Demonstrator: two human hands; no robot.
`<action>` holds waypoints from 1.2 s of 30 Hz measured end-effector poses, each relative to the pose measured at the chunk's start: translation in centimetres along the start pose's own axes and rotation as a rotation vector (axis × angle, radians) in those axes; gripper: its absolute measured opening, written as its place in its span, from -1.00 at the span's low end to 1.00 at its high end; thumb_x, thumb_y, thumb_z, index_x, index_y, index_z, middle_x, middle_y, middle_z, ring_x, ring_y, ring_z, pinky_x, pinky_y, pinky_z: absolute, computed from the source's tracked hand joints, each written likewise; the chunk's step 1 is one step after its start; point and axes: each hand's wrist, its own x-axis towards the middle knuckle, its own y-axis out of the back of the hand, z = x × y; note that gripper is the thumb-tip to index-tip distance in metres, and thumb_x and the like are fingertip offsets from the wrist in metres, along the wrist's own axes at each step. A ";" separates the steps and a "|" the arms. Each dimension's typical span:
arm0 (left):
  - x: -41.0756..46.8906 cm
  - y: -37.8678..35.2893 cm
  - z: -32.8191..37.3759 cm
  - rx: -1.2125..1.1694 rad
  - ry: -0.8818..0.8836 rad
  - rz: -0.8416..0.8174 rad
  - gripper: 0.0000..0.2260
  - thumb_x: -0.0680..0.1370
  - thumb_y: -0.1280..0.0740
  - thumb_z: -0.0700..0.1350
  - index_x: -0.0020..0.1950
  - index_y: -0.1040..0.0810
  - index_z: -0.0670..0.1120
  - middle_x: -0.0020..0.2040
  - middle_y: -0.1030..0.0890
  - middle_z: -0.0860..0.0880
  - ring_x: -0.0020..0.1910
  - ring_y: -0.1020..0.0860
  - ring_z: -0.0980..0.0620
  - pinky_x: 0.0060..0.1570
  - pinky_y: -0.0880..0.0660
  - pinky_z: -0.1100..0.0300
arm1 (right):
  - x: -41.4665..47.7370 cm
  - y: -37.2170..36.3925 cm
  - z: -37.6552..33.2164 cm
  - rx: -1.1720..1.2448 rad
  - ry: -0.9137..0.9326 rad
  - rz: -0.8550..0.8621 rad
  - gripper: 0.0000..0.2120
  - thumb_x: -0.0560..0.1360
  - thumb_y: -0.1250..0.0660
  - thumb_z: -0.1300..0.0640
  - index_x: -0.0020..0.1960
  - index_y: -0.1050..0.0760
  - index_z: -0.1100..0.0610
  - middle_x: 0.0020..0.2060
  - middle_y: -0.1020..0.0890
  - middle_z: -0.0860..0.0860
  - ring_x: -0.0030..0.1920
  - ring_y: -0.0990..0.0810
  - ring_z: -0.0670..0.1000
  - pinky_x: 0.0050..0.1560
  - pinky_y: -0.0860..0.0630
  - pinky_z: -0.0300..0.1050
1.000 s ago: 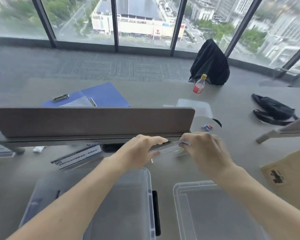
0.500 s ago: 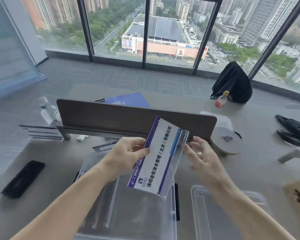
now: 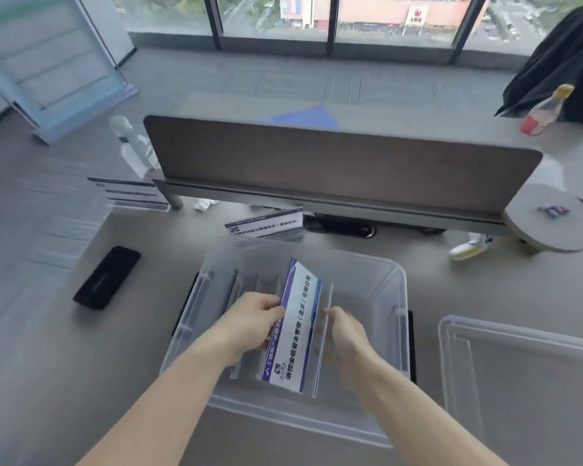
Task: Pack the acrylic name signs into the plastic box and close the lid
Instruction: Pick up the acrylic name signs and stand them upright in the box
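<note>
A clear plastic box (image 3: 381, 274) stands open on the grey desk in front of me. An acrylic name sign (image 3: 295, 331) with a white, blue and purple card sits inside it, lengthwise, beside several other signs standing at its left. My left hand (image 3: 249, 327) grips the sign's left edge. My right hand (image 3: 345, 341) rests against its clear right side. Another name sign (image 3: 265, 224) lies on the desk behind the box. The clear lid (image 3: 519, 375) lies flat to the right of the box.
A brown desk divider (image 3: 334, 163) runs across behind the box. A black phone (image 3: 106, 277) lies at the left. More signs (image 3: 132, 193) are stacked at the divider's left end. A red-labelled bottle (image 3: 542, 111) and black bag (image 3: 566, 62) are at far right.
The sign was lifted from the desk by the divider, turned upright above the box, and has now come down into the box. My right hand, open half a second ago, is back on the sign.
</note>
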 end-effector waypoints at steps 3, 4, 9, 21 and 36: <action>2.7 -1.4 -1.8 0.108 -0.024 0.031 -0.71 0.60 -0.21 -0.06 0.08 -0.65 -0.20 -0.09 -0.75 -0.15 -0.21 -0.62 -0.06 -0.09 -0.59 0.02 | 2.9 -0.2 1.3 0.043 -0.067 0.046 -0.67 0.60 -0.05 0.09 0.16 -0.53 0.15 -0.03 -0.68 0.09 -0.11 -0.63 0.07 0.08 -0.56 0.09; 3.5 -1.9 -2.3 0.172 -0.041 0.072 -0.68 0.58 -0.19 -0.04 0.07 -0.62 -0.23 -0.18 -0.67 -0.13 -0.28 -0.52 -0.04 -0.20 -0.49 0.10 | 3.9 -0.2 1.6 0.062 -0.074 0.058 -0.68 0.61 -0.04 0.09 0.12 -0.55 0.13 -0.07 -0.67 0.04 -0.12 -0.63 0.03 0.05 -0.53 0.05; 5.5 -4.3 -3.0 0.410 -0.072 0.207 -0.78 0.66 -0.19 -0.15 -0.08 -0.52 -0.23 -0.26 -0.56 -0.10 -0.34 -0.45 -0.10 -0.32 -0.35 0.14 | 7.8 -1.3 2.8 0.068 -0.075 0.093 -0.74 0.60 -0.08 0.10 -0.16 -0.49 0.05 -0.17 -0.56 -0.01 -0.21 -0.49 -0.01 0.00 -0.40 0.01; 6.3 -5.9 -5.5 0.679 -0.059 0.291 -0.89 0.64 -0.21 -0.16 0.10 -0.51 -0.02 -0.02 -0.67 -0.07 -0.03 -0.66 -0.19 -0.11 -0.60 -0.05 | 11.0 -2.7 4.6 -0.003 -0.170 0.038 -0.73 0.62 -0.12 0.10 -0.18 -0.52 0.04 -0.18 -0.54 0.00 -0.15 -0.47 -0.02 0.25 -0.48 0.16; 6.2 -5.6 -7.0 0.676 -0.086 0.376 -0.88 0.67 -0.19 -0.10 0.09 -0.52 -0.02 -0.13 -0.66 -0.06 -0.13 -0.66 -0.16 -0.13 -0.63 -0.10 | 10.7 -2.5 6.0 0.022 -0.107 -0.073 -0.73 0.63 -0.09 0.10 -0.11 -0.51 -0.08 -0.05 -0.54 -0.18 0.06 -0.51 -0.12 0.31 -0.47 0.18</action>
